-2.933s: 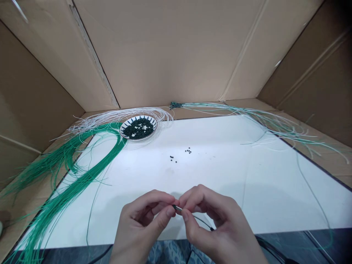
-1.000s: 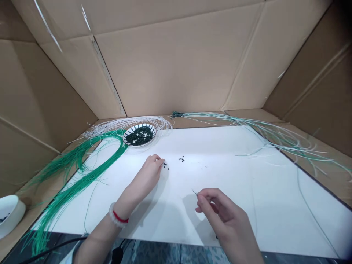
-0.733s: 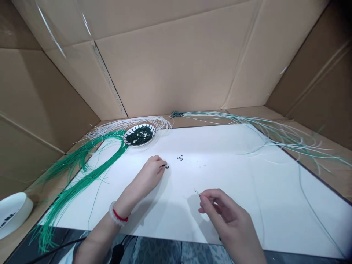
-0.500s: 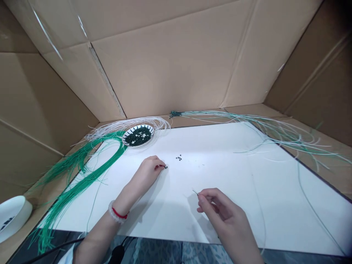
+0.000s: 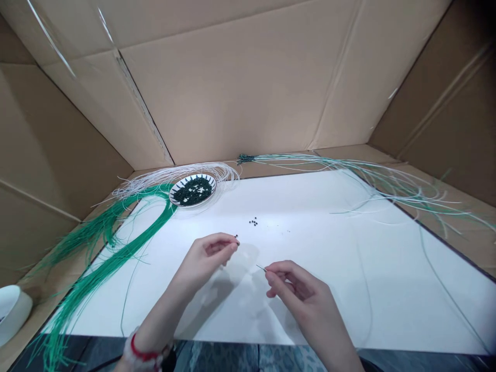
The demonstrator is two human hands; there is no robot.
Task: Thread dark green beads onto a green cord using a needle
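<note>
Thumb and index finger of my left hand (image 5: 211,258) pinch a tiny dark bead (image 5: 237,243), raised over the white board (image 5: 310,206). My right hand (image 5: 300,292) grips the end of a thin strand (image 5: 261,267), whose tip points toward my left hand. The two hands are apart. Several small dark beads (image 5: 253,221) lie on the board beyond them, and another sits just behind my left fingertips. A patterned dish (image 5: 172,196) of dark green beads stands at the back left.
Green strands (image 5: 127,253) spread along the left, with white strands (image 5: 170,175) behind the dish. A knotted bundle (image 5: 246,158) trails strands to the right. A white bowl (image 5: 17,315) is at far left. Cardboard walls (image 5: 240,93) surround the board.
My left hand has lifted off the board with a bead in its fingertips and come slightly nearer. My right hand has moved left, bringing the strand tip closer to my left hand.
</note>
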